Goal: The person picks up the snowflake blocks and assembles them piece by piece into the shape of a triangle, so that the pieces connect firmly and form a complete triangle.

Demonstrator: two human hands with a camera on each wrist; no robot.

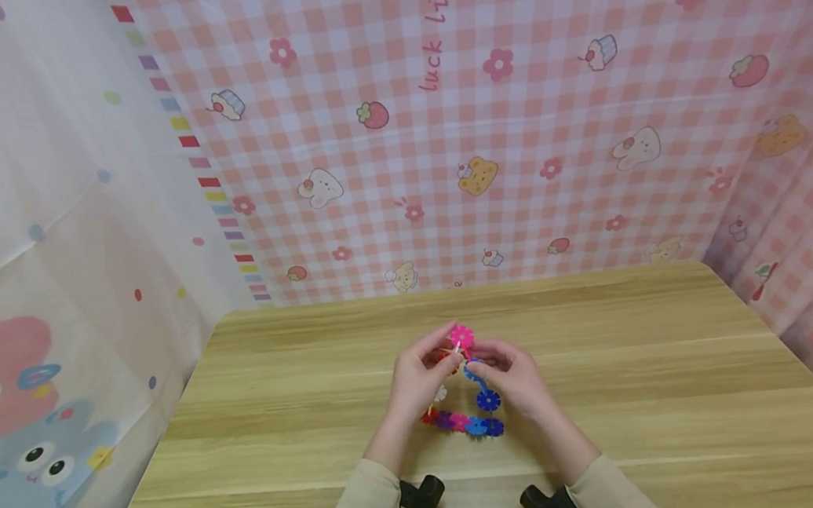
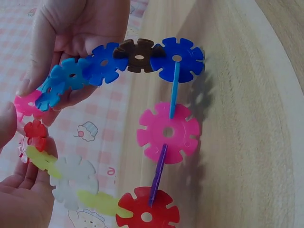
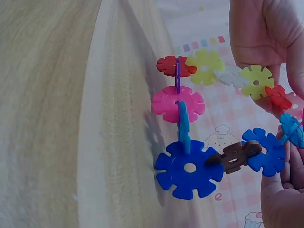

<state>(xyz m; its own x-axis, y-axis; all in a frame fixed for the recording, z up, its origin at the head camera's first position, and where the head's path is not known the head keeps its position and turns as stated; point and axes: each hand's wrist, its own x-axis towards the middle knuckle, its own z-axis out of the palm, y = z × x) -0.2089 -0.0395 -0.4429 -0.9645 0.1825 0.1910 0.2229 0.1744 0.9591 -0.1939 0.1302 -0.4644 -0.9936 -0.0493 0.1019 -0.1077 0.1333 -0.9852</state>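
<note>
Both hands work at the far end of a loop of slotted plastic snowflake discs, close over the table. My left hand point(image 1: 411, 379) pinches its left side, where red, yellow and white discs point(image 2: 71, 183) are linked. My right hand point(image 1: 521, 380) grips the right side, above blue discs point(image 1: 488, 394) and a brown disc point(image 3: 229, 153). Between the two sets of fingertips a bright pink disc point(image 1: 461, 330) stands up. The loop's near side shows a red disc point(image 2: 135, 202), a purple one edge-on, a pink disc point(image 2: 184, 122), a light blue one and a dark blue disc point(image 3: 204, 180). Fingers partly hide the far joints.
The wood-grain table point(image 1: 284, 420) stretches to both sides. Behind it hangs a pink checked cloth point(image 1: 400, 160), with a white patterned cloth point(image 1: 82, 269) at the left. A black wrist mount point(image 1: 423, 494) juts from the left sleeve, another point(image 1: 546, 504) from the right.
</note>
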